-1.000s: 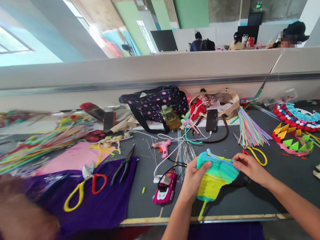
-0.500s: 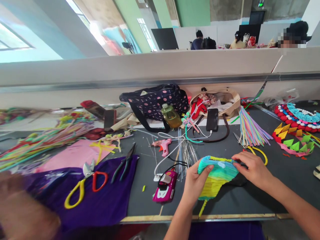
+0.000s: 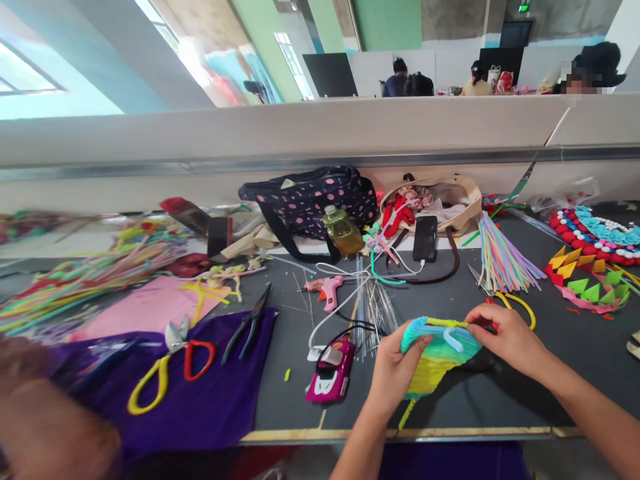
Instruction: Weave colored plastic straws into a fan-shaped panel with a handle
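My left hand (image 3: 395,367) is closed around the left side of a pipe-cleaner piece (image 3: 435,363), its thumb lying on the front. Blue at the top, the piece passes through green to yellow, and a yellow stem sticks out at the bottom. A yellow pipe cleaner (image 3: 447,323) runs along its top edge. At the right end of that edge my right hand (image 3: 507,333) pinches the piece with thumb and fingertips. A light blue pipe-cleaner end (image 3: 454,341) bends out from the front. Yellow-and-red-handled scissors (image 3: 515,308) lie just behind my right hand.
To the left, another person's arm (image 3: 45,407) is blurred over a purple cloth (image 3: 215,407) with pliers (image 3: 254,322) and scissors (image 3: 170,357). A magenta car-shaped device (image 3: 331,373), a pink glue gun (image 3: 327,292) and loose wires (image 3: 375,310) lie left of my hands. Bags (image 3: 310,203) stand behind.
The light blue end stands out further from the front of the piece. Both hands and the piece have shifted slightly right. The other person's arm at the left has moved a little.
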A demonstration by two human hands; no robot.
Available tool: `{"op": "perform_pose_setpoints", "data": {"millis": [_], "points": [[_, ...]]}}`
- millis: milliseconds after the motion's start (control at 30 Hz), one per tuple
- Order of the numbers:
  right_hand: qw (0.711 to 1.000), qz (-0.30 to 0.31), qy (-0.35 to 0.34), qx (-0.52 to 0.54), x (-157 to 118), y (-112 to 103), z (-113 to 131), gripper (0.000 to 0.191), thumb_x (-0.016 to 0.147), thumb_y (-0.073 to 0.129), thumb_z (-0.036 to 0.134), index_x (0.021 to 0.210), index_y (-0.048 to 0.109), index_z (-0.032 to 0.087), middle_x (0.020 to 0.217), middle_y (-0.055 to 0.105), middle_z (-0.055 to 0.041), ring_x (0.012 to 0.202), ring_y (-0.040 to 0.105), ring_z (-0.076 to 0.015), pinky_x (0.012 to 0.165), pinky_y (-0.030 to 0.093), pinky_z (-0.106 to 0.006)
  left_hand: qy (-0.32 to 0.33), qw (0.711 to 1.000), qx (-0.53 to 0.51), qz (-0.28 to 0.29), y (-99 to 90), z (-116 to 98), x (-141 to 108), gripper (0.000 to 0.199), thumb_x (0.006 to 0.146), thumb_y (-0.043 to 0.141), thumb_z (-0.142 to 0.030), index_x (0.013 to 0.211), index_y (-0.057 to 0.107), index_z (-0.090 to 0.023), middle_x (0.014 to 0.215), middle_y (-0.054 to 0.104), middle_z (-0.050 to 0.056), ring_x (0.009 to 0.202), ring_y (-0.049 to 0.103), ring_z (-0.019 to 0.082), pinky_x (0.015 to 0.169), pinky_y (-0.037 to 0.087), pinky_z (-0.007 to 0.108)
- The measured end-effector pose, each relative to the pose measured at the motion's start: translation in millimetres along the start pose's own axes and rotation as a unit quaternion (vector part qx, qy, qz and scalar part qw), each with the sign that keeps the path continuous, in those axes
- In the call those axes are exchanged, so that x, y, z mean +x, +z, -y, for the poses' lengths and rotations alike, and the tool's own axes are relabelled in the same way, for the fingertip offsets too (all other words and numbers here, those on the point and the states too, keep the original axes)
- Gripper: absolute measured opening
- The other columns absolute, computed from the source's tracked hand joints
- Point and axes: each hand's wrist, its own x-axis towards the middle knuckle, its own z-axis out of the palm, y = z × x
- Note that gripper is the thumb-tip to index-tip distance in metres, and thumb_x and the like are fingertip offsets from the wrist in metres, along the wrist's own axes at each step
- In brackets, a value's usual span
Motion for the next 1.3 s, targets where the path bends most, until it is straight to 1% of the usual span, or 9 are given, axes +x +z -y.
{"op": "perform_pose_setpoints", "data": {"millis": [233,467,633,867,967,1033,1167,1233,1300], "points": [[0.97,0.099,0.082,0.208,11,-4,-14,0.023,0.076,0.069,0.04,0.076,0.069,0.017,0.066,0.063,0.0006,0.06,0.053,-0.0117,0.057,0.038,-0.023,-0.015,0.999,-0.024,0.024,-5.0,7,2,0.021,0.078,0.066,-0.035,0.08,0.07,-0.015,0.072,0.065,0.003,0.067,0.056,0.016,0.063,0.047,0.024],[0.888,0.173,0.188,0.383,15,-5,-22,0.028,0.062,0.082,0.037,0.072,0.07,0.014,0.061,0.062,0.0021,0.055,0.049,-0.0075,0.055,0.034,-0.02,-0.034,0.994,-0.084,0.057,-7.5,10,3,0.02,0.074,0.071,-0.033,0.079,0.069,-0.014,0.074,0.065,0.004,0.069,0.057,0.017,0.066,0.047,0.025],[0.834,0.199,0.25,0.45,18,0,-28,0.024,0.059,0.082,0.03,0.071,0.069,0.013,0.061,0.062,0.0017,0.053,0.051,-0.0068,0.053,0.035,-0.019,-0.05,0.99,-0.113,0.068,-6.3,12,4,0.021,0.072,0.074,-0.033,0.078,0.07,-0.013,0.074,0.065,0.004,0.068,0.056,0.016,0.065,0.047,0.025],[0.811,0.215,0.277,0.468,27,9,-34,0.024,0.058,0.082,0.027,0.07,0.068,0.013,0.059,0.061,0.0025,0.051,0.051,-0.007,0.053,0.037,-0.019,-0.076,0.987,-0.136,0.048,-4.5,12,6,0.025,0.074,0.074,-0.037,0.082,0.072,-0.014,0.073,0.066,0.003,0.066,0.057,0.015,0.065,0.048,0.024],[0.817,0.197,0.277,0.465,30,13,-34,0.026,0.06,0.083,0.031,0.072,0.067,0.014,0.061,0.06,0.0033,0.053,0.052,-0.0073,0.055,0.039,-0.02,-0.112,0.977,-0.177,0.026,-3.9,15,8,0.025,0.072,0.076,-0.036,0.08,0.071,-0.014,0.071,0.067,0.002,0.065,0.059,0.015,0.065,0.049,0.025],[0.839,0.163,0.256,0.451,32,14,-34,0.029,0.065,0.082,0.038,0.079,0.068,0.016,0.068,0.063,0.0014,0.059,0.056,-0.0097,0.06,0.043,-0.022,-0.14,0.962,-0.233,0.014,-3.2,18,11,0.026,0.07,0.078,-0.035,0.079,0.068,-0.013,0.071,0.068,0.003,0.065,0.062,0.017,0.064,0.05,0.026],[0.919,-0.02,0.165,0.359,33,14,-37,0.039,0.073,0.075,0.049,0.098,0.067,0.02,0.094,0.07,-0.0058,0.084,0.063,-0.0186,0.075,0.048,-0.03,-0.179,0.925,-0.335,-0.017,-1.5,23,15,0.031,0.066,0.081,-0.034,0.083,0.067,-0.013,0.073,0.071,0.006,0.065,0.067,0.02,0.068,0.054,0.032],[0.94,-0.104,0.114,0.304,32,12,-38,0.037,0.075,0.073,0.05,0.098,0.067,0.021,0.096,0.07,-0.0067,0.09,0.062,-0.0202,0.081,0.048,-0.032,-0.191,0.913,-0.359,-0.028,-0.3,26,16,0.033,0.064,0.083,-0.034,0.084,0.067,-0.012,0.074,0.072,0.007,0.066,0.069,0.021,0.07,0.055,0.034],[0.95,-0.137,0.075,0.269,31,10,-36,0.032,0.078,0.07,0.049,0.095,0.068,0.021,0.094,0.069,-0.0064,0.09,0.062,-0.0207,0.084,0.047,-0.033,-0.201,0.904,-0.376,-0.031,1.1,28,17,0.035,0.062,0.084,-0.034,0.082,0.067,-0.012,0.074,0.073,0.007,0.066,0.069,0.022,0.071,0.055,0.034]]}}
